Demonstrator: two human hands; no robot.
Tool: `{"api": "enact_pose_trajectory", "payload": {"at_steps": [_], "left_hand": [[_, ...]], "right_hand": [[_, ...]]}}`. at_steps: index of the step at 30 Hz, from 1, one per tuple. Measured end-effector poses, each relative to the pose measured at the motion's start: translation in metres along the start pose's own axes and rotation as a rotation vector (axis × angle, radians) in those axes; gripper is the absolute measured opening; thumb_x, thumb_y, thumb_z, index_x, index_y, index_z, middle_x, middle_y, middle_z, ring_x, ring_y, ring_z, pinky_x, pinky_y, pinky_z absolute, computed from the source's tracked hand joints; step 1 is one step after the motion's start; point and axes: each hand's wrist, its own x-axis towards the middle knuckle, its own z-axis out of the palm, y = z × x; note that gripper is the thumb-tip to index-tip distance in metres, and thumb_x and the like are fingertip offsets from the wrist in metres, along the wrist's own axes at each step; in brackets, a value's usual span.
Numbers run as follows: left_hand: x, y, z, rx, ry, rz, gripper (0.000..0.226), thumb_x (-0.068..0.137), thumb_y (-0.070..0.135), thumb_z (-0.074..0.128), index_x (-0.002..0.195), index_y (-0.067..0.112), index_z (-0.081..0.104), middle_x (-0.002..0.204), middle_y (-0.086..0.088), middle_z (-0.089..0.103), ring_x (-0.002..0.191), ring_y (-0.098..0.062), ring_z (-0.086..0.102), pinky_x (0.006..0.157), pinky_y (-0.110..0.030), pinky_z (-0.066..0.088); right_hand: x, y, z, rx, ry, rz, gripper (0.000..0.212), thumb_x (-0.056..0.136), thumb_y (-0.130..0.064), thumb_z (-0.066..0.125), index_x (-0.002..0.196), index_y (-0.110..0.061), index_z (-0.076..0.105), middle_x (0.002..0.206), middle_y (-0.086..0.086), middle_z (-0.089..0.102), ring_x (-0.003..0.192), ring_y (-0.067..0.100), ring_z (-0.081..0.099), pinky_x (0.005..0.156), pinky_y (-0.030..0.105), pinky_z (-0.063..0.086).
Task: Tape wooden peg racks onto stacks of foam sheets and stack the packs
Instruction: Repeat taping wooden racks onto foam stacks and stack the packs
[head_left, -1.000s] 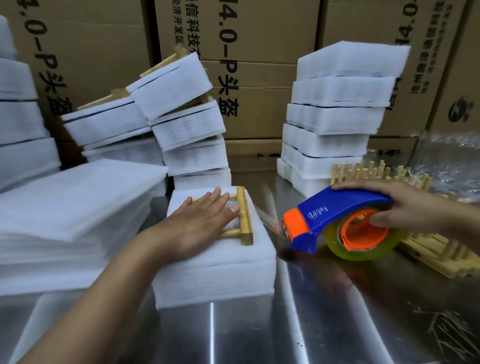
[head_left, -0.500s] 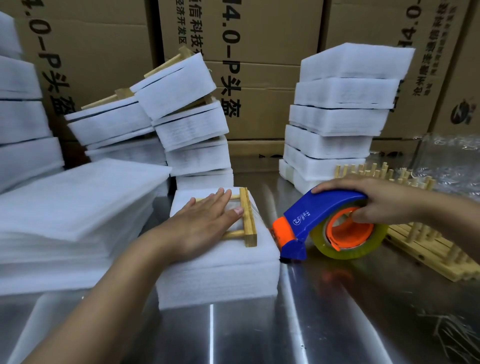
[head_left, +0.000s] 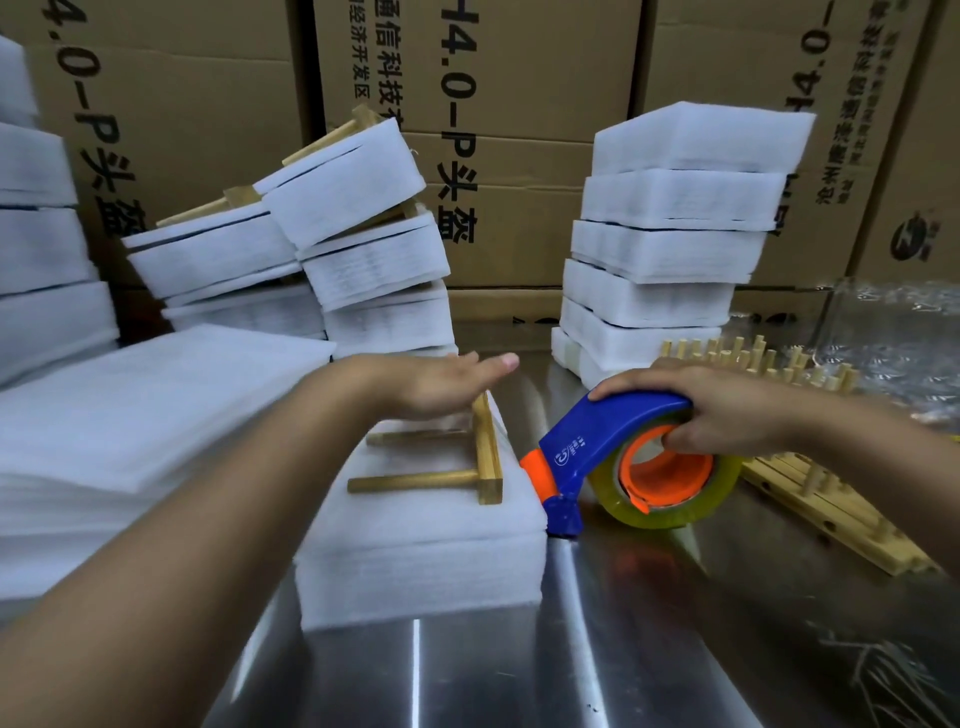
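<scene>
A wooden peg rack (head_left: 457, 462) lies on a small stack of white foam sheets (head_left: 421, 556) in the middle of the steel table. My left hand (head_left: 441, 384) hovers flat over the far end of the rack, fingers straight, holding nothing. My right hand (head_left: 722, 410) grips a blue and orange tape dispenser (head_left: 613, 457) with a roll of clear tape. The dispenser's nose touches the right edge of the foam stack.
Finished packs stand piled at the back left (head_left: 343, 249) and back right (head_left: 675, 234). A broad pile of loose foam sheets (head_left: 130, 415) fills the left. More peg racks (head_left: 810, 483) lie at the right. Cardboard boxes (head_left: 519, 104) wall the back.
My left hand has lifted off the rack and moved toward its far end. The dispenser has slid left and down until it meets the foam stack's right edge.
</scene>
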Motion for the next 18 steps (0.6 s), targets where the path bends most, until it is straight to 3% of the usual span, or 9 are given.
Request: {"api": "enact_pose_trajectory", "payload": {"at_steps": [4,9,14,18], "left_hand": [[0.047,-0.016,0.008,0.049,0.24,-0.137,0.077,0.093,0.064,0.007,0.148,0.015,0.031,0.155,-0.007,0.027,0.142,-0.022,0.025,0.115,-0.036,0.017],[0.063,-0.041,0.022,0.009,0.233,-0.312,0.093,0.083,0.078,0.007,0.141,0.016,0.044,0.15,-0.009,0.036,0.135,-0.027,0.036,0.107,-0.039,0.026],[0.062,-0.047,0.022,0.046,0.325,-0.268,0.086,0.086,0.075,0.008,0.14,0.019,0.044,0.149,-0.007,0.039,0.134,-0.026,0.036,0.106,-0.041,0.026],[0.056,-0.054,0.018,-0.063,0.413,-0.175,0.076,0.089,0.07,0.012,0.142,0.024,0.042,0.15,-0.006,0.037,0.137,-0.026,0.033,0.111,-0.041,0.022]], "right_hand": [[-0.001,0.0,0.0,0.0,-0.006,-0.004,0.074,0.083,-0.011,0.062,0.113,-0.073,0.036,0.111,-0.007,0.045,0.094,0.014,0.054,0.083,0.036,0.052],[0.0,0.002,0.0,0.001,-0.012,-0.019,0.075,0.084,-0.012,0.063,0.113,-0.075,0.034,0.112,-0.009,0.044,0.095,0.013,0.053,0.082,0.035,0.052],[-0.001,0.002,-0.001,0.006,-0.025,-0.021,0.075,0.083,-0.014,0.065,0.113,-0.075,0.033,0.114,-0.01,0.044,0.098,0.012,0.052,0.085,0.036,0.051],[0.0,0.002,0.001,0.03,-0.012,-0.037,0.077,0.082,-0.014,0.065,0.113,-0.076,0.033,0.116,-0.01,0.045,0.1,0.011,0.052,0.086,0.034,0.05]]}}
